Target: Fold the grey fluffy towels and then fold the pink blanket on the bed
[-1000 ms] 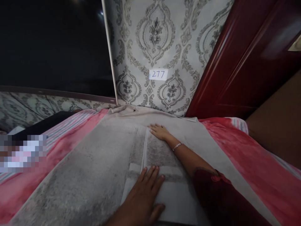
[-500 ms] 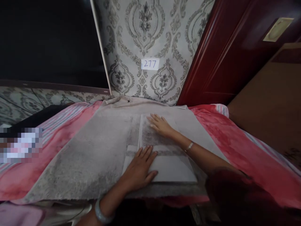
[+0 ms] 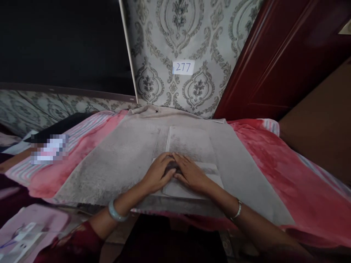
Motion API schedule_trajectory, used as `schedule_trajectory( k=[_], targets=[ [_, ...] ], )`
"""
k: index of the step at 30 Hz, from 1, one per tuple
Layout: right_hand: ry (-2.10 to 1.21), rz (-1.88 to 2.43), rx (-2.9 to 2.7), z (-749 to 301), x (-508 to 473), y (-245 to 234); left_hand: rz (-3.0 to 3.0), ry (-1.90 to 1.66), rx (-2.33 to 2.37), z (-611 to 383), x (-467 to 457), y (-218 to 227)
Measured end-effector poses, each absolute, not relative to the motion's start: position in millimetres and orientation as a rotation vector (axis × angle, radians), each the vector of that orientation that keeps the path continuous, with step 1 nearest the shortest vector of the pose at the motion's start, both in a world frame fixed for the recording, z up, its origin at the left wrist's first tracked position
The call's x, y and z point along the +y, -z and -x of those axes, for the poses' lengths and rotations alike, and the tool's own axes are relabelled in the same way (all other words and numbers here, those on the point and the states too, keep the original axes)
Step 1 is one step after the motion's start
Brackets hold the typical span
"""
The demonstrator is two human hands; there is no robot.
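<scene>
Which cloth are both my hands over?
The grey cloth: your left hand and right hand are above its middle, whereas the pink-red cloth shows only beyond its edges.

Left hand (image 3: 157, 173) and right hand (image 3: 192, 173) close together at 6 o'clock, both on folded grey cloth (image 3: 189, 138). Black-screened TV (image 3: 63, 44) at 10, handwritten "277" label (image 3: 183, 67) at 12, dark-red door (image 3: 274, 62) at 2.

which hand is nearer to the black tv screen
Left. The left hand, over the folded gray cloth, is below and right of the black TV screen; the right hand is beside the left, farther from the screen.
</scene>
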State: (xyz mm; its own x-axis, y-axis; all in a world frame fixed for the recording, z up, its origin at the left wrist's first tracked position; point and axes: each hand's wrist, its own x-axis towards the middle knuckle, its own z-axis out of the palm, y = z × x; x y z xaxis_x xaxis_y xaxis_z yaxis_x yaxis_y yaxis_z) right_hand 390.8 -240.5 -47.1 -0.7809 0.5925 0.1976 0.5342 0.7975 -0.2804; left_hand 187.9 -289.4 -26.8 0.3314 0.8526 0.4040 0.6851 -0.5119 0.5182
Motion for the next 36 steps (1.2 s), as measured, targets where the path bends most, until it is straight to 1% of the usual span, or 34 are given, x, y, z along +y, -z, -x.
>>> schedule_trajectory(
  k=[3,8,11,14,17,24,30,34,36],
  targets=[
    [-0.304,0.822,-2.775,-385.8,-246.0,49.0,-2.397,-0.858,1.384,-185.4,-263.6,21.3],
    [-0.373,0.748,-2.848,-387.3,-251.3,44.4,-2.639,-0.36,0.951,-189.9,-213.8,29.3],
    [-0.399,0.748,-2.859,-387.0,-250.2,43.8,-2.664,-0.272,0.932,-189.3,-189.0,33.5],
    [-0.422,0.761,-2.861,-386.5,-249.1,45.5,-2.691,-0.244,1.026,-184.5,-162.5,34.2],
    [-0.442,0.758,-2.853,-386.8,-249.1,46.8,-2.681,-0.229,1.221,-178.2,-127.8,32.5],
    [-0.466,0.723,-2.855,-387.8,-247.9,44.6,-2.525,-0.17,1.598,-167.1,-53.8,34.1],
    [-0.449,0.734,-2.832,-384.9,-247.2,43.0,-2.486,-0.106,1.684,-166.5,-45.3,36.7],
    [-0.428,0.753,-2.797,-383.0,-248.5,37.0,-2.464,0.038,1.779,-173.2,-52.1,18.0],
    [-0.39,0.771,-2.774,-387.8,-249.8,31.2,-2.495,0.026,1.86,-181.0,-60.1,5.9]
  ],
)
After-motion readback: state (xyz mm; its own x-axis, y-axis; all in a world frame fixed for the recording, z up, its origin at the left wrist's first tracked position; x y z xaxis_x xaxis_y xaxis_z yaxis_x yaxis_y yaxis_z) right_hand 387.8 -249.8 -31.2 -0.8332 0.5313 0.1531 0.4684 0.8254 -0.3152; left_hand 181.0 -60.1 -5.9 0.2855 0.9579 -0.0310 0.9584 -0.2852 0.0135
